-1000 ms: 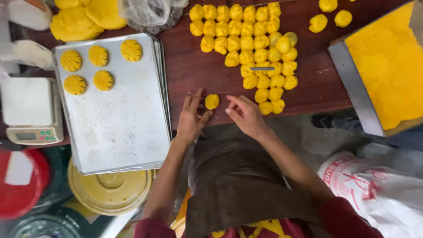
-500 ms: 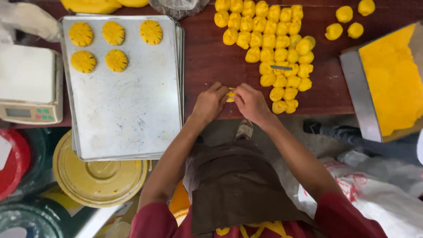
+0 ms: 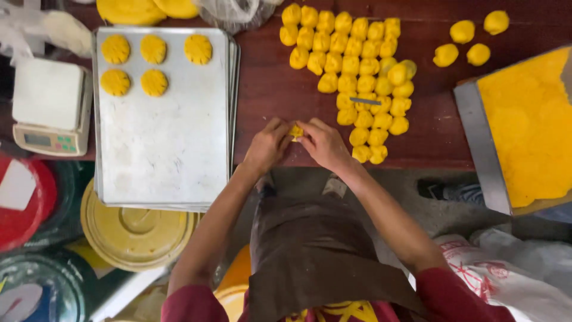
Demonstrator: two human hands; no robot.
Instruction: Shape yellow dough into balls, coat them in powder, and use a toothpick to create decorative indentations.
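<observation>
My left hand [image 3: 266, 145] and right hand [image 3: 323, 143] pinch one yellow dough piece [image 3: 295, 130] between the fingertips, closed around it; the baking tray [image 3: 164, 149] lies just beside for easy reach.

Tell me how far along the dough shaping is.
Done: five scored yellow rounds sit at the far end of the metal tray. In hand: the left hand and right hand pinch one dough piece between them. Left: a large cluster of unshaped dough balls on the wooden table, and most of the tray is bare.
</observation>
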